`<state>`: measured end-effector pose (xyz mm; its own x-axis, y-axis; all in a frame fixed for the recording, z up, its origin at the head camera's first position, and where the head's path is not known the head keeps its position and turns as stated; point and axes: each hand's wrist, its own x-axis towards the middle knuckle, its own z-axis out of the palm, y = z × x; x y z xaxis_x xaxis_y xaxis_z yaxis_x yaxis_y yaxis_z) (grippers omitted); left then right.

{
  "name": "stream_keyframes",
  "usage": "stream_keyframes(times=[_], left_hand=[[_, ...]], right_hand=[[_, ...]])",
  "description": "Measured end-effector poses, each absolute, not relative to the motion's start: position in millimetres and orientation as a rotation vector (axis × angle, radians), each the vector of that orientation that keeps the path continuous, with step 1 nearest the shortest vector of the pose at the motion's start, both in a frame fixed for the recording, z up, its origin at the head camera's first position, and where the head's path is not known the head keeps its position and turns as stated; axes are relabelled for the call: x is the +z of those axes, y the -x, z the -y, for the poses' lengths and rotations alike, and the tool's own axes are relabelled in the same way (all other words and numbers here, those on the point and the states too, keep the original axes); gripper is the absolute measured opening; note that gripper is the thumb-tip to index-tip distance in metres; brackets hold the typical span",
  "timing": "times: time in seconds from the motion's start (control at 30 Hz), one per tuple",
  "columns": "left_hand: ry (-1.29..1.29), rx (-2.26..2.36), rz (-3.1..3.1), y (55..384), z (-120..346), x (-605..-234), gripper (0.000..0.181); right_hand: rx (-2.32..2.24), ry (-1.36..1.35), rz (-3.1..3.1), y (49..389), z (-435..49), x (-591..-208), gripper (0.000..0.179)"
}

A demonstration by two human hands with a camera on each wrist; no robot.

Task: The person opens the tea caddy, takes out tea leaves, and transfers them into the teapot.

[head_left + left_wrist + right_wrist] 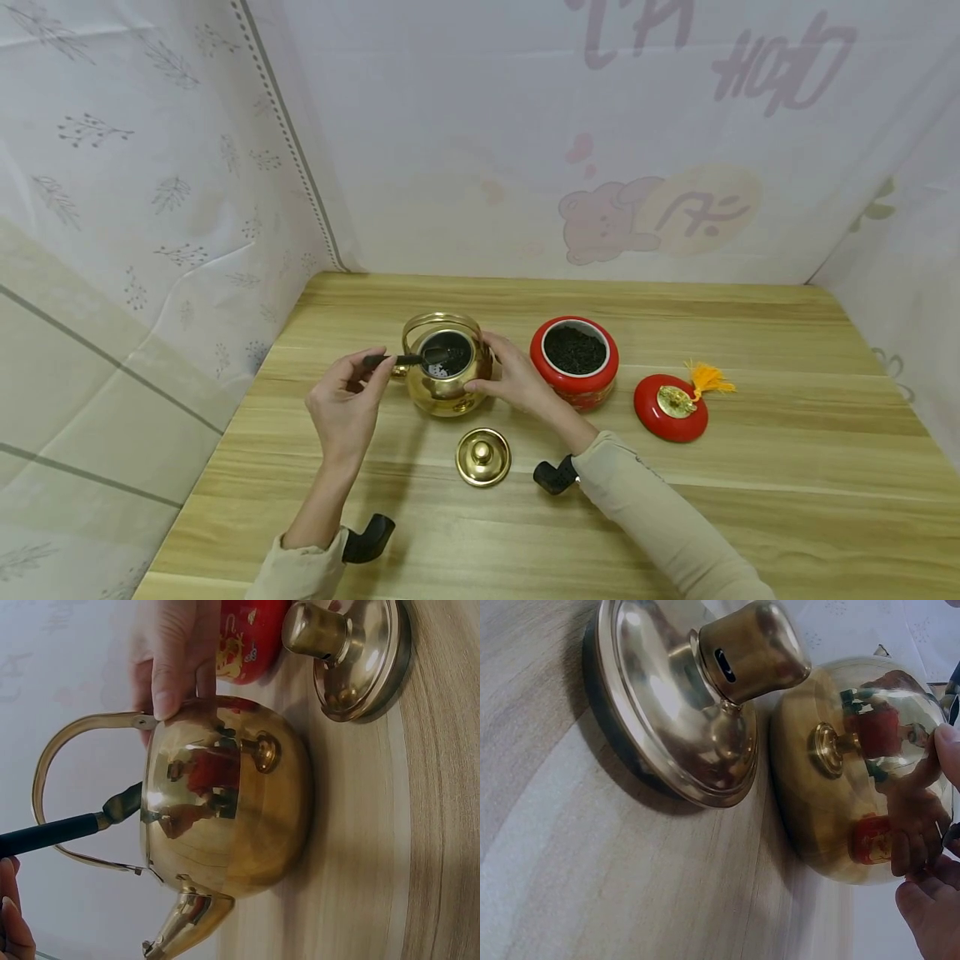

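My left hand point(347, 406) pinches the dark handle of a small scoop point(435, 356), whose head sits at the mouth of the brass teapot point(446, 398). In the left wrist view the scoop's handle point(49, 835) slants in beneath the teapot's raised loop handle. Dark leaves and a pale patch show inside the pot. My right hand point(517, 379) holds the pot's right side, thumb on the front and fingers behind. Close in front lies the brass lid point(483, 458), knob up. Right of the pot stands a red jar point(547, 379) filled with dark tea leaves point(576, 350).
A red jar lid point(671, 408) with a gold knob and a yellow tassel point(711, 379) lies right of the jar. Everything stands on a wooden table point(795, 433). Printed cloth point(450, 150) hangs along the table's back and sides.
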<state>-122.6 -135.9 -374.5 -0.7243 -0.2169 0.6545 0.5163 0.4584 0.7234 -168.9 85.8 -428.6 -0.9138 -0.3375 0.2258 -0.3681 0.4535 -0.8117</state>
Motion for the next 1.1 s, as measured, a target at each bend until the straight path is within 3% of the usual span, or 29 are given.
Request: stream_keyframes(times=[1.1], left_hand=[[0.206,-1.444,1.971,111,139,-368,0.013]], right_hand=[[1.479,-0.624,2.677,170,-86,-430,0.076]])
